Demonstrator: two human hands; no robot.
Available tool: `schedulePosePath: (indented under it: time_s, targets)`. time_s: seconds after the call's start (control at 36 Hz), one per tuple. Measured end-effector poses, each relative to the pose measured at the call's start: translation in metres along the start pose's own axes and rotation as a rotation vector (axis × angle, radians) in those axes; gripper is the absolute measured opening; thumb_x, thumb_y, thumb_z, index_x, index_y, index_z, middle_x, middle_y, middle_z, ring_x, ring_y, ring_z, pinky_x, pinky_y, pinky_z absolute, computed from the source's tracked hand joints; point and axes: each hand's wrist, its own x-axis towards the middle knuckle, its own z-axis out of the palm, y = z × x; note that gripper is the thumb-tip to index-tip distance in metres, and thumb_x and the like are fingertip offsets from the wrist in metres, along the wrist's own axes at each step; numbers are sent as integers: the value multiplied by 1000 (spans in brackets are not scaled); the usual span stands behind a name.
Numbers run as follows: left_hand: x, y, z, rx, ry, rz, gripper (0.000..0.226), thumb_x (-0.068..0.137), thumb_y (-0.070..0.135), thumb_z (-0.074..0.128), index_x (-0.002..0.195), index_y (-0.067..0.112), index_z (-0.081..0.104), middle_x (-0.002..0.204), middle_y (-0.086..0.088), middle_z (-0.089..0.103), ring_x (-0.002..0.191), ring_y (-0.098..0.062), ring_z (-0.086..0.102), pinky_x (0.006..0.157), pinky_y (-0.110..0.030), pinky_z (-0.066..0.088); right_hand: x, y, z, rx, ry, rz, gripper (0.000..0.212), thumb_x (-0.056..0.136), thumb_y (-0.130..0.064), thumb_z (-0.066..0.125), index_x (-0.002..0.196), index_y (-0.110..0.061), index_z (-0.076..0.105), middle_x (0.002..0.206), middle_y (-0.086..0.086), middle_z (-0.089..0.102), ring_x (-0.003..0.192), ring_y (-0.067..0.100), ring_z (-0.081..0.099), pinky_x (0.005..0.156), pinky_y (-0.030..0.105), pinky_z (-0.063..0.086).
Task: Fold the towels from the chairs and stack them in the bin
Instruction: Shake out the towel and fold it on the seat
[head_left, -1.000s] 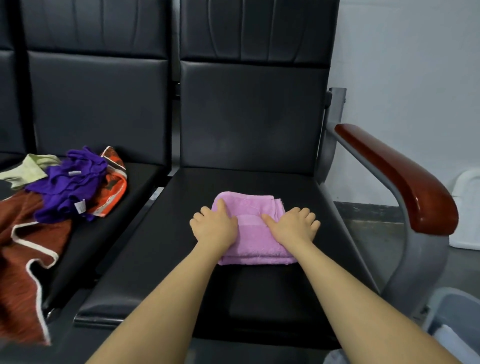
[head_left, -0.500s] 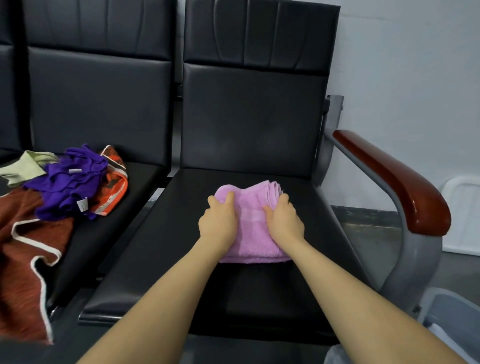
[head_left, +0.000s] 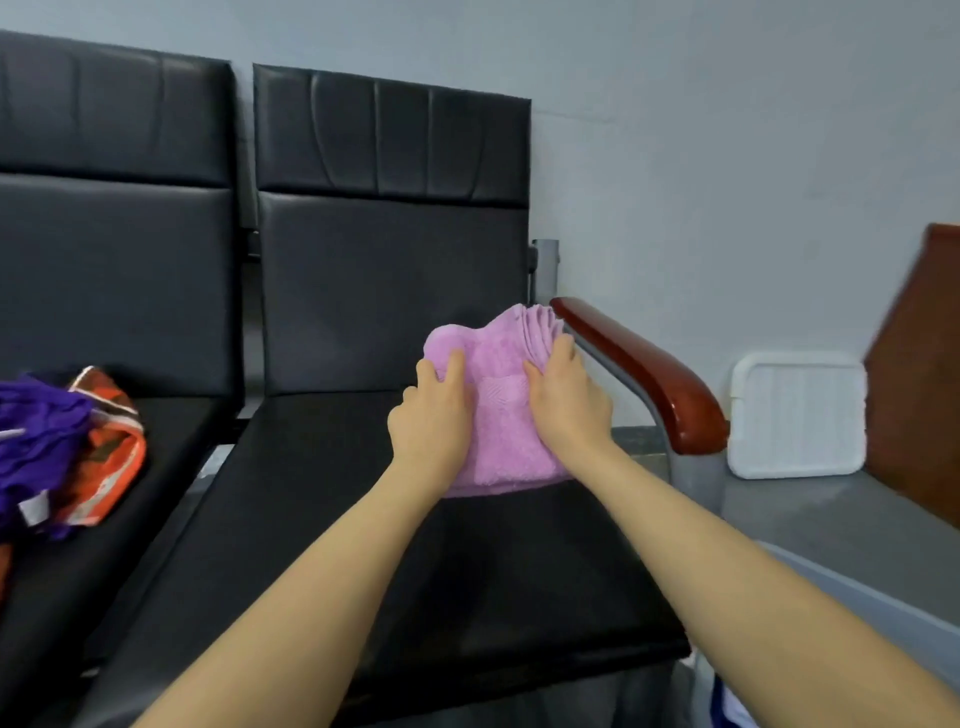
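Hands (head_left: 434, 415) (head_left: 569, 402) around folded pink towel (head_left: 498, 415)

Our left hand (head_left: 434, 415) and right hand (head_left: 566, 402) no longer pressing flat, now gripping the folded pink towel (head_left: 501, 415) from both sides, the towel lifted off the black seat (head_left: 415, 545), raised and carried rightward toward the wooden armrest (head_left: 644, 374), its layered edge fanning open.

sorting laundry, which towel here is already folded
The pink towel, gripped between both hands; the purple towel and orange towel lie crumpled.
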Motion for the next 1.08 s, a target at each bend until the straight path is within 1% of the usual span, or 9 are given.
schedulePosePath:
  time_s: [0.06,0.14,0.25,0.33,0.47,0.58,0.75,0.89,1.08]
  targets:
    - [6,19,0,-17,25,42,32,99,27,37,130,19,34,98,-5,40,71,-24,52,52,-32,39,4,14,-14,-53,45,20,39,102,-35,37,130,-8,34,118,9,55,96,28,61,64,33,40]
    - [10,49,0,1,50,119,34,100,29,35,132,19,34,99,-7,43,69,-24,53,52,-31,39,6,39,-34,-71,93,38,41,101,-38,36,127,-7,36,116,11,56,93,29,62,67,39,49]
    - [7,101,6,-26,58,233,34,100,27,36,132,18,35,98,-8,46,66,-24,52,51,-32,38,-1,85,-67,-134,143,122,38,102,-37,34,122,-4,36,115,12,53,93,34,61,61,34,33]
    - [-2,146,14,-53,78,326,35,98,22,40,132,16,39,97,-9,49,64,-27,52,50,-32,37,-10,125,-93,-197,175,188,41,102,-37,33,124,-3,35,120,14,51,100,36,61,63,37,31]
    - [-23,220,33,-109,53,470,39,99,22,40,137,17,37,106,-11,50,75,-33,58,54,-35,33,-29,195,-129,-206,217,312,43,102,-37,35,127,-3,36,122,14,52,100,37,60,65,38,34]
    - [-47,279,62,-201,-62,569,39,101,25,36,139,18,32,115,-13,45,84,-37,60,58,-38,38,-51,255,-149,-238,222,401,45,102,-37,36,132,-3,34,123,13,52,102,37,60,69,39,41]
    - [-91,334,119,-223,-251,623,36,101,22,35,136,17,32,115,-14,44,84,-35,59,60,-38,40,-91,336,-142,-169,160,584,37,100,-37,39,118,-4,39,118,15,54,105,37,58,73,40,40]
    - [-127,345,179,-179,-489,579,33,99,21,33,133,19,32,116,-12,42,87,-33,55,68,-37,42,-124,393,-108,-3,47,735,36,99,-34,43,116,-3,38,120,19,54,108,40,55,78,41,39]
    - [-167,329,253,-46,-705,523,42,100,25,30,142,25,24,130,-13,38,103,-34,53,77,-39,44,-164,454,-43,204,-152,804,34,97,-26,51,113,1,39,115,28,59,106,43,57,83,44,45]
